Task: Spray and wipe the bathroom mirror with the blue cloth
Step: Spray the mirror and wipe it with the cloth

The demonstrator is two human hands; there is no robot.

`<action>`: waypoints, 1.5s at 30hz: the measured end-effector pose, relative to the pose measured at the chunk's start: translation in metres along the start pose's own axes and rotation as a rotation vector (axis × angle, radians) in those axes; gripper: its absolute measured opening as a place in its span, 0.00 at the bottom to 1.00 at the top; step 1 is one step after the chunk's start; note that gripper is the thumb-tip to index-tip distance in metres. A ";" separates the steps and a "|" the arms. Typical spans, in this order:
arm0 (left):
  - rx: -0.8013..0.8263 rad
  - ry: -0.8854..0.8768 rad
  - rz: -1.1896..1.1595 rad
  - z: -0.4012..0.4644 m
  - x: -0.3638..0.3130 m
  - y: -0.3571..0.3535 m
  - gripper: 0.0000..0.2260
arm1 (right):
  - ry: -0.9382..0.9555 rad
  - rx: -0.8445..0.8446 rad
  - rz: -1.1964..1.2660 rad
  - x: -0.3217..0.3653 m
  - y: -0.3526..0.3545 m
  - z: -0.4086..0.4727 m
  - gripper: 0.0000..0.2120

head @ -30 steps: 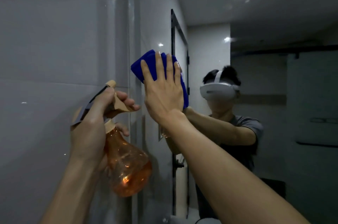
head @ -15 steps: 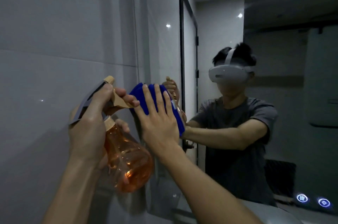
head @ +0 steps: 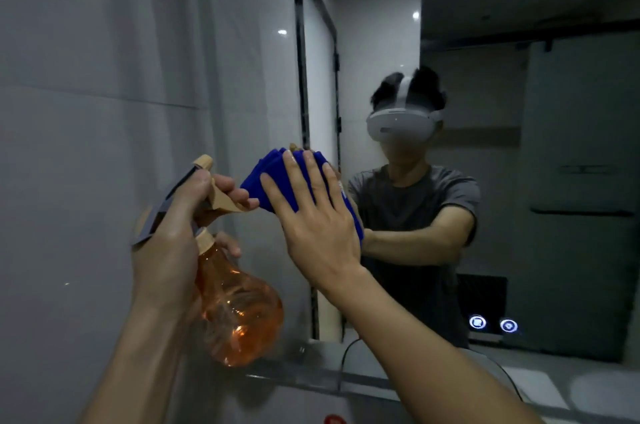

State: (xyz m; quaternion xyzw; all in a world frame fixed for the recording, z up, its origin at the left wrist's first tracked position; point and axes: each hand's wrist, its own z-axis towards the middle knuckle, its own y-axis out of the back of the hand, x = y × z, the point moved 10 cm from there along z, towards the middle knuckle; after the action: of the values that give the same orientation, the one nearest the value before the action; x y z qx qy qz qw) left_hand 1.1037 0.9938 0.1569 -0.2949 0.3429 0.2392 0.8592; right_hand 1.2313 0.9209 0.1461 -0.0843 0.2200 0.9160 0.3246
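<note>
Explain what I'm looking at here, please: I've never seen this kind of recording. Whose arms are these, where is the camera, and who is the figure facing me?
There is no machine: a person is cleaning, filmed by one wide-angle camera worn on their head, so the two arms reaching forward are their own. The figure facing you is that person's reflection in the bathroom mirror, with the headset visible on the reflected head. The right hand presses a folded blue cloth flat against the glass near the mirror's left edge, fingers straight. The left hand grips an orange spray bottle by its neck and trigger, held beside the grey tiled wall. Below runs a counter edge, dim and hard to read.
</note>
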 end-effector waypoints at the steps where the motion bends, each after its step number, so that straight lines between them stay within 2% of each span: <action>1: 0.013 0.008 0.001 -0.003 0.003 -0.010 0.13 | -0.011 -0.009 -0.005 -0.012 0.008 -0.005 0.36; 15: 0.179 0.059 -0.050 -0.074 0.022 -0.152 0.11 | -0.127 -0.123 -0.174 -0.171 0.111 -0.068 0.33; 19: 0.222 0.086 -0.046 -0.096 0.032 -0.187 0.16 | -0.148 -0.144 -0.157 -0.208 0.133 -0.089 0.27; 24: 0.230 0.094 -0.043 -0.123 0.043 -0.231 0.10 | -0.196 -0.170 -0.151 -0.266 0.168 -0.117 0.25; 37: 0.325 0.179 -0.131 -0.192 0.069 -0.365 0.10 | -0.388 -0.258 -0.217 -0.441 0.277 -0.207 0.24; 45: 0.417 0.267 -0.205 -0.224 0.090 -0.398 0.13 | -0.456 -0.297 -0.206 -0.467 0.285 -0.250 0.23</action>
State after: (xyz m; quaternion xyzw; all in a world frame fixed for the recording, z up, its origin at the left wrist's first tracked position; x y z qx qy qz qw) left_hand 1.3053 0.5790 0.0950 -0.1739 0.4634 0.0342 0.8682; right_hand 1.4163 0.3486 0.1619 0.0554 -0.0051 0.8957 0.4411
